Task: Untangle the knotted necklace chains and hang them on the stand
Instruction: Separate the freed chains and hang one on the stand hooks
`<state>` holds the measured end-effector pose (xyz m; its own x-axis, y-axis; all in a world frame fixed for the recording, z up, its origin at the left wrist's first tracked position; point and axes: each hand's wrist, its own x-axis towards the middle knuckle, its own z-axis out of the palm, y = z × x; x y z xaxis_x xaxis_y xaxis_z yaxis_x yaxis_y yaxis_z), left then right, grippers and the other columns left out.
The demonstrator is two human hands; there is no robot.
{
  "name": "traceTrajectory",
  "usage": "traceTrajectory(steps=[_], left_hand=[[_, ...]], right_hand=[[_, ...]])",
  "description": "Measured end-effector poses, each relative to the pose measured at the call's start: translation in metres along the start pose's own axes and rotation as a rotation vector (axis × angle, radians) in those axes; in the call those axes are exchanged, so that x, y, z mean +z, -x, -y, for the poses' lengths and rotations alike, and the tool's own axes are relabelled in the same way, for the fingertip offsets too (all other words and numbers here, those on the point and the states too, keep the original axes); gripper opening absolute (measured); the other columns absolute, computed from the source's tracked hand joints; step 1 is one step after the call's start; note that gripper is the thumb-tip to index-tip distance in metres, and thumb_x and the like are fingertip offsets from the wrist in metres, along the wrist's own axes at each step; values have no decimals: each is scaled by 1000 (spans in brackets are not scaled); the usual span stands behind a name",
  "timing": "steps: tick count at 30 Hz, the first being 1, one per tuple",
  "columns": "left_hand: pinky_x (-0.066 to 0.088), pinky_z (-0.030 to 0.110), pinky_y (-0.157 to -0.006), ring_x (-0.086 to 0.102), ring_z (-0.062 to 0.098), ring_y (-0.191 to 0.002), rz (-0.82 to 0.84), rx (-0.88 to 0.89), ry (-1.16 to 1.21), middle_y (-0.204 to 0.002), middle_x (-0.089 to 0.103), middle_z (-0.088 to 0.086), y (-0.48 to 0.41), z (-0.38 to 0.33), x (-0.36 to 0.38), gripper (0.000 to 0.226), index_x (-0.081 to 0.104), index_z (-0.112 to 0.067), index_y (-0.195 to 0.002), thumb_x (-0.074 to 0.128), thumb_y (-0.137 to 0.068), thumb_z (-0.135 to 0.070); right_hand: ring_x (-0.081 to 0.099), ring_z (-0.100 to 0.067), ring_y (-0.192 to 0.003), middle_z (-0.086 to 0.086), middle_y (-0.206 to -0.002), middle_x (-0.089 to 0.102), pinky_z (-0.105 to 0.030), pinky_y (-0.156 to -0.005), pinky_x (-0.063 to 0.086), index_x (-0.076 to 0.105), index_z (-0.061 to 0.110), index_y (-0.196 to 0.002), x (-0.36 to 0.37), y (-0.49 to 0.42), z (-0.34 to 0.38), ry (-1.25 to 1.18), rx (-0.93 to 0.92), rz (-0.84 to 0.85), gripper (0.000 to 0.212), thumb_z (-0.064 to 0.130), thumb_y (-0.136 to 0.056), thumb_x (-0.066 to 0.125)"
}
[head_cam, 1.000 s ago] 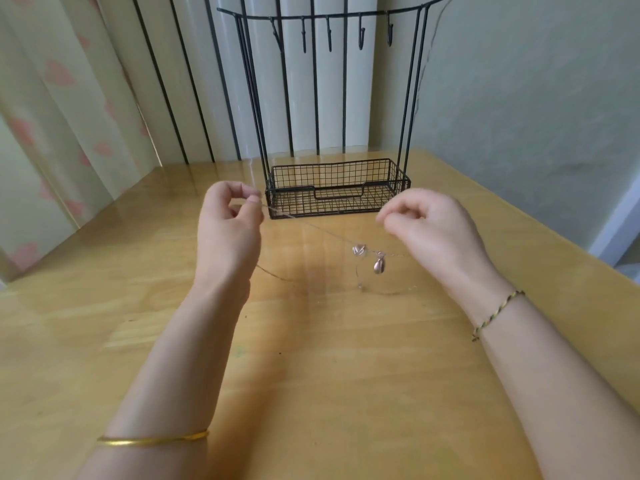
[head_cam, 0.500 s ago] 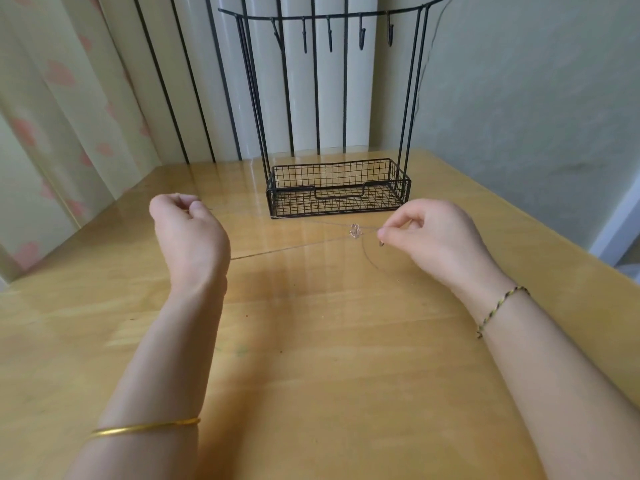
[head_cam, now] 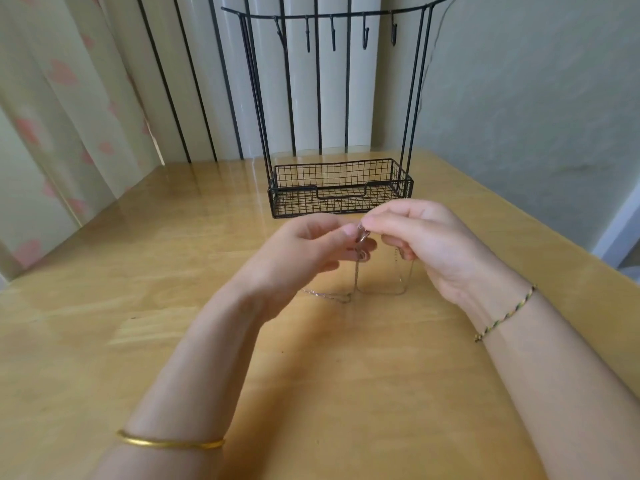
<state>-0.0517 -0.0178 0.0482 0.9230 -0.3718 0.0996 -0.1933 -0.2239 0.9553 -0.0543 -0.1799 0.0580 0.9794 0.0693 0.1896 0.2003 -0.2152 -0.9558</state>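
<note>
at the far left a pale curtain (head_cam: 52, 109) with pink heart shapes hangs beside a wooden table (head_cam: 104, 306). the person's left forearm comes up from the bottom edge, a plain gold bangle (head_cam: 169, 444) round the wrist. the left hand (head_cam: 301, 252) is raised above the middle of the table, thumb and forefinger pressed together on the necklace chains (head_cam: 356, 275) at a small tangle where the two hands meet; its other fingers curl loosely beneath. from that pinch the chains drop almost straight down, long axis vertical, with a small pendant (head_cam: 363, 255) dangling just below the fingertips. at the table one strand bends and lies flat, running leftward beneath the left hand; another sweeps right along the wood and climbs again in a u shape to the lower fingers of the right hand. behind the hands, near the table's far edge, the black wire stand (head_cam: 294, 202) sits upright, a mesh basket at its base and a top rail with five hooks (head_cam: 333, 32) pointing down. the right hand (head_cam: 429, 237) faces the left, thumb and forefinger pinching the same tangle, fingertips nearly touching the left hand's. a braided green and yellow bracelet (head_cam: 505, 313) circles the right wrist. a plain grey-green wall (head_cam: 536, 116) fills the far right.
</note>
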Motion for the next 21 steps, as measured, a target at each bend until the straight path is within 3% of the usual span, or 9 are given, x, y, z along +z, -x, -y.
traceTrajectory(steps=[5, 9, 13, 21], left_hand=[[50, 22, -70, 57, 7, -62, -118, -15, 85, -67, 66, -5, -2, 1, -2, 7, 66, -11, -80, 64, -87, -11], [50, 20, -63, 54, 8, -59, -205, -26, 144, -65, 63, -5, -2, 1, -7, 10, 64, -10, -79, 62, -88, -10], [53, 26, -67, 55, 12, -60, -263, -52, 156, -71, 63, 0, -2, -2, -5, 15, 62, -12, -78, 56, -92, -9], [32, 19, -46, 39, 10, -50, -244, -81, 196, -69, 69, 3, -1, -4, -5, 16, 50, -14, -84, 43, -98, -11]], right_hand=[[44, 5, -48, 21, -42, 47, -5, -47, 32, 71, 16, -80, 2, 0, 0, 28, -13, 0, 12, 19, -86, 62], [46, 7, -48, 19, -53, 56, -4, -45, 32, 72, 18, -82, 3, 0, -1, 92, -5, -6, 11, 11, -83, 63], [38, -2, -49, -6, -70, 47, -6, -43, 31, 72, 15, -80, 7, 0, -4, 135, -24, -37, 6, 10, -80, 69], [57, 0, -66, 2, -73, 66, -5, -60, 44, 70, 12, -78, 6, -1, -2, 66, -85, -91, 7, 6, -79, 69]])
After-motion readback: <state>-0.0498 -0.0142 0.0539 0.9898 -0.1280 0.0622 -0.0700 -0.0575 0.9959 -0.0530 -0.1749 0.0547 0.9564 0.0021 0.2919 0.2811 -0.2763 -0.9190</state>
